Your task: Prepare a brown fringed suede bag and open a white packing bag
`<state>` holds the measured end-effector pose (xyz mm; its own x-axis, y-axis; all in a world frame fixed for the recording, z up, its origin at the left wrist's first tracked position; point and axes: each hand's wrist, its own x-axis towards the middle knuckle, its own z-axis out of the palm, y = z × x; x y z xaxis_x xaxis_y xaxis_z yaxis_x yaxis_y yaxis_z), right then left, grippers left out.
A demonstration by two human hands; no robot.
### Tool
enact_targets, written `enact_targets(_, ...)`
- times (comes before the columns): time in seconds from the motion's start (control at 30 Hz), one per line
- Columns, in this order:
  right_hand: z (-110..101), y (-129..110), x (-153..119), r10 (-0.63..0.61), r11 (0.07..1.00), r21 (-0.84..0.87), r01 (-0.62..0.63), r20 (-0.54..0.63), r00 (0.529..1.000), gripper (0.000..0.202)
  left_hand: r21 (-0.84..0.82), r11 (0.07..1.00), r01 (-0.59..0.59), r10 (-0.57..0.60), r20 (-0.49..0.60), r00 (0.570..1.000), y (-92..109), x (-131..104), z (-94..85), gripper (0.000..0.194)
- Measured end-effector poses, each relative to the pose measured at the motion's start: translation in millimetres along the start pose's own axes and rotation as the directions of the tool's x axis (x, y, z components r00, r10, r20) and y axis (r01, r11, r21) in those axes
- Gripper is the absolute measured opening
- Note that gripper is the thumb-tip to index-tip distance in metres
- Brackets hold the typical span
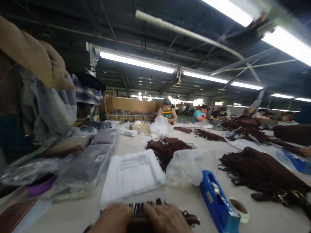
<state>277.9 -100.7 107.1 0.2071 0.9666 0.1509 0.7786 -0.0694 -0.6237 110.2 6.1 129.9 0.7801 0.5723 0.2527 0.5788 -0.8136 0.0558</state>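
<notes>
At the bottom edge of the head view my left hand and my right hand lie side by side on a dark brown fringed piece on the pale table. Both hands press down on it with fingers curled over its top; fringe strands stick out beyond my fingertips and to the right. A stack of white plastic bags lies just beyond my hands.
A blue tape dispenser and a tape roll sit right of my hands. Brown fringed heaps and a crumpled clear bag lie further out. Bagged grey goods line the left. People work at the far end.
</notes>
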Motion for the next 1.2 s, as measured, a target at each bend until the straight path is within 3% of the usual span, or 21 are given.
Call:
enact_targets(0.03,-9.2,-5.8,2.9,-0.027,0.986,-0.16,0.039,0.079,0.997,0.046,0.03,0.998,-0.047,0.043,0.113,0.993,1.6,4.6,-13.7,0.031)
enact_targets(0.07,-20.0,-10.3,8.0,-0.007,0.966,-0.254,0.042,0.137,0.991,0.037,0.055,0.996,-0.065,0.054,0.184,0.981,1.6,10.7,-28.5,0.031)
enact_targets(0.13,-42.4,-15.4,22.0,-0.011,0.971,-0.233,0.061,0.212,0.977,0.016,0.056,0.992,-0.113,0.09,0.315,0.945,-2.9,23.6,-57.1,0.024)
enact_targets(0.23,-67.0,-15.8,40.0,-0.011,0.985,-0.163,0.064,0.305,0.952,0.014,0.132,0.985,-0.109,0.06,0.334,0.941,-17.2,32.4,-81.7,0.015)
enact_targets(0.3,-75.2,-12.8,46.1,-0.002,0.989,-0.139,0.055,0.359,0.933,0.014,0.136,0.989,-0.062,0.011,0.353,0.936,-30.1,31.2,-80.3,0.016)
enact_targets(0.37,-78.5,-7.7,49.1,0.013,0.991,-0.129,0.044,0.413,0.911,0.011,-0.029,0.999,0.047,-0.028,0.459,0.888,-42.6,29.3,-68.3,0.014)
enact_targets(0.43,-80.0,-1.6,50.3,0.03,0.991,-0.131,0.035,0.462,0.886,0.011,-0.217,0.96,0.178,-0.027,0.56,0.828,-51.6,29.1,-54.6,0.013)
enact_targets(0.47,-81.1,1.3,50.4,0.037,0.99,-0.135,0.032,0.483,0.875,0.013,-0.28,0.935,0.22,-0.021,0.574,0.818,-54.2,29.6,-50.1,0.012)
enact_targets(0.57,-90.2,7.4,49.3,0.038,0.992,-0.121,0.03,0.521,0.853,0.014,-0.364,0.897,0.252,-0.02,0.535,0.845,-55.9,32.6,-52.1,0.012)
enact_targets(0.7,-109.6,9.0,44.7,0.031,0.989,-0.139,0.052,0.536,0.843,0.017,-0.474,0.837,0.273,-0.001,0.498,0.867,-54.9,36.7,-73.6,0.017)
enact_targets(0.8,-116.1,7.5,44.3,0.087,0.935,-0.342,0.095,0.48,0.873,0.016,-0.451,0.852,0.265,-0.016,0.485,0.875,-60.8,40.3,-79.4,0.017)
enact_targets(0.9,-116.3,3.3,50.8,0.066,0.878,-0.46,0.134,0.395,0.916,0.01,-0.387,0.896,0.218,-0.028,0.442,0.897,-72.7,46.9,-78.7,0.015)
enact_targets(1.03,-120.8,-10.4,62.1,-0.027,0.799,-0.579,0.164,0.238,0.971,0.009,-0.252,0.962,0.103,-0.034,0.263,0.964,-87.4,57.8,-91.5,0.009)
enact_targets(1.1,-125.3,-19.1,64.3,-0.081,0.751,-0.642,0.156,0.145,0.986,0.014,-0.068,0.998,-0.008,0.016,0.115,0.993,-92.7,61.6,-103.6,0.01)
enact_targets(1.2,-128.1,-26.8,62.2,-0.151,0.697,-0.705,0.13,0.033,0.988,0.024,0.233,0.961,-0.152,0.167,-0.048,0.985,-99.9,61.7,-117.8,0.014)
